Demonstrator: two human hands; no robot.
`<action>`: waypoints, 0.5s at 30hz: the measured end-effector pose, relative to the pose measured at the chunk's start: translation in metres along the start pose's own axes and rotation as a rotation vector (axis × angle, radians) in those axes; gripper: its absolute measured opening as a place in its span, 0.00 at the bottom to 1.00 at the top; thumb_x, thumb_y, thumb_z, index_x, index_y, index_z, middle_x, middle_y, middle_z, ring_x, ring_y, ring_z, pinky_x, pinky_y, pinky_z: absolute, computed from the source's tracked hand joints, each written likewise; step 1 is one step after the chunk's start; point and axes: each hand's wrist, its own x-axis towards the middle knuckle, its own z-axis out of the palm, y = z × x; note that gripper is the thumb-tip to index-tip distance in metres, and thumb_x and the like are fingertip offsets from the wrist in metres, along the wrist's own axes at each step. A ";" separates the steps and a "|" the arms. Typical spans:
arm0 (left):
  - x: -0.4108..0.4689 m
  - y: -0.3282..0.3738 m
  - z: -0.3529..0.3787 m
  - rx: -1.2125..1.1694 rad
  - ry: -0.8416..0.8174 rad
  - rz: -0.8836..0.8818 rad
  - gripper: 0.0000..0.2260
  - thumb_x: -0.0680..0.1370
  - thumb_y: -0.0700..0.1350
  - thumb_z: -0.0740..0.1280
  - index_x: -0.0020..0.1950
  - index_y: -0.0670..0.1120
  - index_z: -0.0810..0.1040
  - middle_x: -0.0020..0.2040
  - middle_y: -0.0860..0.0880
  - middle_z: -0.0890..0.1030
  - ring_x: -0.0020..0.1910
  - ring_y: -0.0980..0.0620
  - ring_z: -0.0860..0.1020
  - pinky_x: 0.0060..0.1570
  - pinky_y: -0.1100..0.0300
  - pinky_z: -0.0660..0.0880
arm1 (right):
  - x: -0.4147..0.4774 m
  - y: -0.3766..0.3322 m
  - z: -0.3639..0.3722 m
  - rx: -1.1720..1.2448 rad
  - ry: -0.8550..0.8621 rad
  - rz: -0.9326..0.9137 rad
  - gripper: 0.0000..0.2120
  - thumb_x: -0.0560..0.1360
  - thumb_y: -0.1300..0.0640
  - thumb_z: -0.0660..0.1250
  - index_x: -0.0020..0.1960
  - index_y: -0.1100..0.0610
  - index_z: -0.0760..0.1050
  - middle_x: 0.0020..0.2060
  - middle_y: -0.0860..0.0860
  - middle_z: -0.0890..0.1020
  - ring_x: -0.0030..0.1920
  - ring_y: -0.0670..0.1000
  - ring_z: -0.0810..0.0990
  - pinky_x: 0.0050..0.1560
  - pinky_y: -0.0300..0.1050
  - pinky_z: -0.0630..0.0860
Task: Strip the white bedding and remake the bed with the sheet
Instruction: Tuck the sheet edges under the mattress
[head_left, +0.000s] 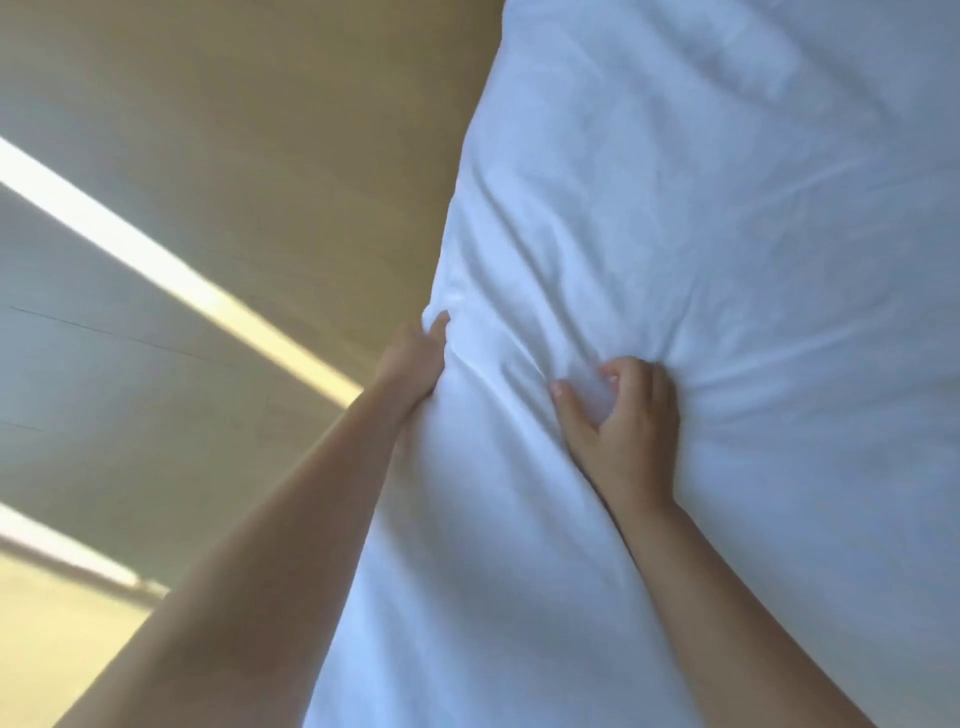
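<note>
White bedding, soft and creased, fills the right half of the head view. My left hand grips its left edge, with the fingers wrapped behind the fabric and mostly hidden. My right hand clutches a bunched fold on the front of the bedding, its fingers curled into the cloth. Creases fan out from both hands. Both forearms reach up from the bottom of the frame.
To the left of the bedding lies a beige and grey flat surface, crossed by a bright diagonal strip of light. A second pale band runs at lower left. The frame is blurred.
</note>
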 end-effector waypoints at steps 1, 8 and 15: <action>-0.018 -0.015 -0.006 -0.044 -0.079 0.011 0.22 0.82 0.56 0.52 0.66 0.43 0.72 0.63 0.45 0.76 0.62 0.44 0.74 0.63 0.54 0.68 | -0.011 -0.002 -0.001 -0.016 -0.012 -0.030 0.22 0.69 0.44 0.68 0.46 0.65 0.76 0.41 0.61 0.78 0.44 0.62 0.77 0.45 0.52 0.70; -0.153 -0.085 -0.037 -0.491 -0.121 -0.145 0.27 0.62 0.69 0.69 0.39 0.45 0.82 0.37 0.50 0.79 0.36 0.51 0.78 0.40 0.60 0.71 | -0.025 -0.006 -0.006 -0.041 -0.173 -0.068 0.13 0.80 0.56 0.60 0.40 0.62 0.69 0.39 0.65 0.78 0.42 0.64 0.77 0.36 0.50 0.60; -0.146 -0.122 -0.024 -0.388 -0.164 -0.052 0.19 0.79 0.58 0.61 0.55 0.45 0.80 0.46 0.52 0.82 0.44 0.56 0.80 0.42 0.77 0.70 | -0.072 0.028 -0.025 -0.027 -0.144 0.134 0.13 0.81 0.58 0.58 0.44 0.67 0.71 0.41 0.68 0.78 0.44 0.68 0.76 0.38 0.54 0.64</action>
